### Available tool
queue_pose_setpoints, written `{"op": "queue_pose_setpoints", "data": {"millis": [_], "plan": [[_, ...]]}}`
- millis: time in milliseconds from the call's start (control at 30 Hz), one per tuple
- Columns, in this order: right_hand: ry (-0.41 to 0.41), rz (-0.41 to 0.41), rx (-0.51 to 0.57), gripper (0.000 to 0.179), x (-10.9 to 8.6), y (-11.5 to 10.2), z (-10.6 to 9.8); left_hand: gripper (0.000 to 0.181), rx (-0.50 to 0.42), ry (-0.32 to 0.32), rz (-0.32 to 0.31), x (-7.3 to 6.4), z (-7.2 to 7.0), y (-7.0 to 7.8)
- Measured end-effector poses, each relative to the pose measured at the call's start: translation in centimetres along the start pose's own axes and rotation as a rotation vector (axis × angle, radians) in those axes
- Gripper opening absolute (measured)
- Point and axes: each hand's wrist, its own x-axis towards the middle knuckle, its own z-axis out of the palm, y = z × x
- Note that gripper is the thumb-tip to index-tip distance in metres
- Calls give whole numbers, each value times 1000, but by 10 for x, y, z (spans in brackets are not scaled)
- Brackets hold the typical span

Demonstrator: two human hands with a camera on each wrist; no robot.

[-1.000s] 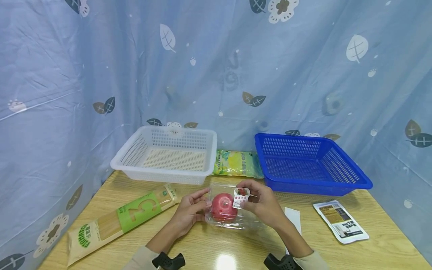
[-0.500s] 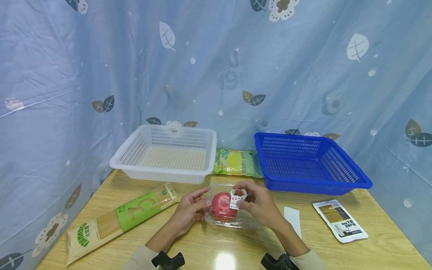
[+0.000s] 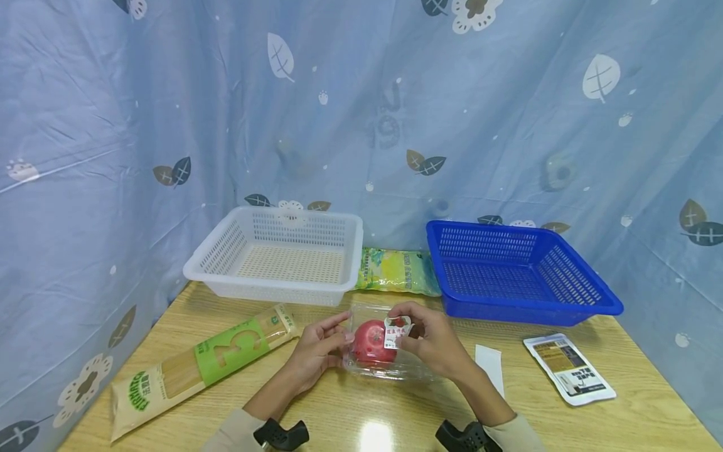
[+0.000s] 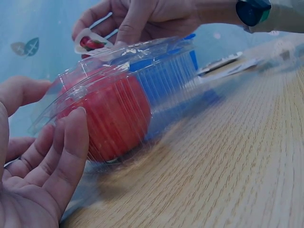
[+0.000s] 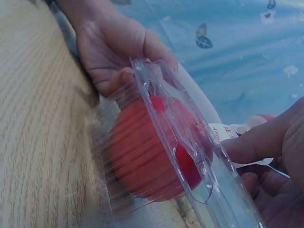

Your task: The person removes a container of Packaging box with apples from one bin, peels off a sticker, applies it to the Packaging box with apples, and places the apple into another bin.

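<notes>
A clear plastic clamshell box (image 3: 412, 371) with a red apple (image 3: 371, 342) inside sits on the table in the middle of the head view. My left hand (image 3: 317, 350) grips the box's left end, fingers along the side wall in the left wrist view (image 4: 42, 166). At the lid's top, my right hand (image 3: 437, 342) pinches a white cut-out sticker (image 3: 395, 336) with red fruit printed on it, between thumb and index finger. The sticker lies over the lid, partly covering the apple in the head view. Seen from the right wrist, the lid (image 5: 209, 166) appears closed over the apple.
Behind stand a white basket (image 3: 271, 292) and a blue basket (image 3: 519, 314), with a yellow-green packet (image 3: 398, 273) between them. A noodle bag (image 3: 203, 367) lies left. On the right are a white paper strip (image 3: 490, 367) and a flat pouch (image 3: 569, 369).
My right hand has shifted slightly left with the sticker, which now overlaps the apple a little more. My left hand keeps its grip on the box.
</notes>
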Motion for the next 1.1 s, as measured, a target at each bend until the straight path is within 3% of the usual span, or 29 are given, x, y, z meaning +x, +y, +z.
{"op": "queue_pose_setpoints", "data": {"millis": [500,867,1100], "plan": [[-14,4,-25,43,-1,0,0,68,1,0,-1,-1,2,1],[-35,-6,-142,42,1,0,5,69,-9,13,4,-1,1,1],[-2,8,-197,42,0,1,7,67,-1,11,3,0,2,1]]}}
